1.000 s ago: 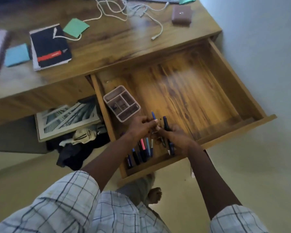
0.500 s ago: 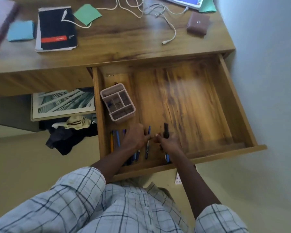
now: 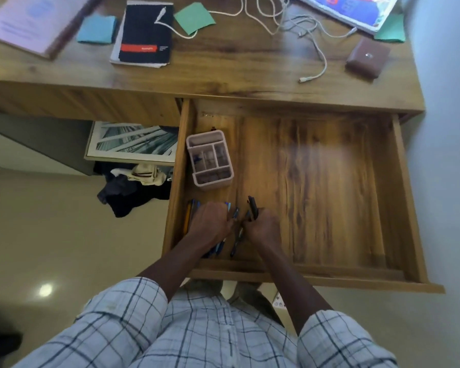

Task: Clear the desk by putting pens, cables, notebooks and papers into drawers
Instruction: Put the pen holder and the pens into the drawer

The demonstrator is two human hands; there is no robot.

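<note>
Far left on the desk point(image 3: 223, 67) lies a pink book point(image 3: 24, 25), then a blue pad point(image 3: 97, 29). Next comes the black notebook point(image 3: 145, 35) with its red band, a cable plug resting on its cover. A green paper point(image 3: 194, 17) sits just beside it. The white cable point(image 3: 276, 22) loops on across the top, its free end near the front edge. A brown case point(image 3: 367, 59) lies close to the right corner.

Below the top, the drawer point(image 3: 316, 195) stands pulled well out. A pink organiser point(image 3: 210, 160) sits at its left side, and nearer the front, in the left corner, lie the pens point(image 3: 190, 213), lengthwise and side by side.

Now the hands, both down inside the drawer. The left forearm runs up and rightward from a checked sleeve. The left hand point(image 3: 210, 224) is palm-down over the pens, knuckles up, fingers bent towards the right. It covers several barrels, and I can't tell whether it pinches one or just lies on them. A blue pen point(image 3: 235, 243) shows in the narrow gap between the hands.

The right hand point(image 3: 263, 227) is just beside the left, almost touching it. Its forearm comes up leftward from the other sleeve. The fingers are curled tight round a black pen point(image 3: 252, 207), which sticks out past the knuckles, pointing away from the person, its lower part hidden in the fist. The drawer floor to the right shows bare wood grain.
</note>
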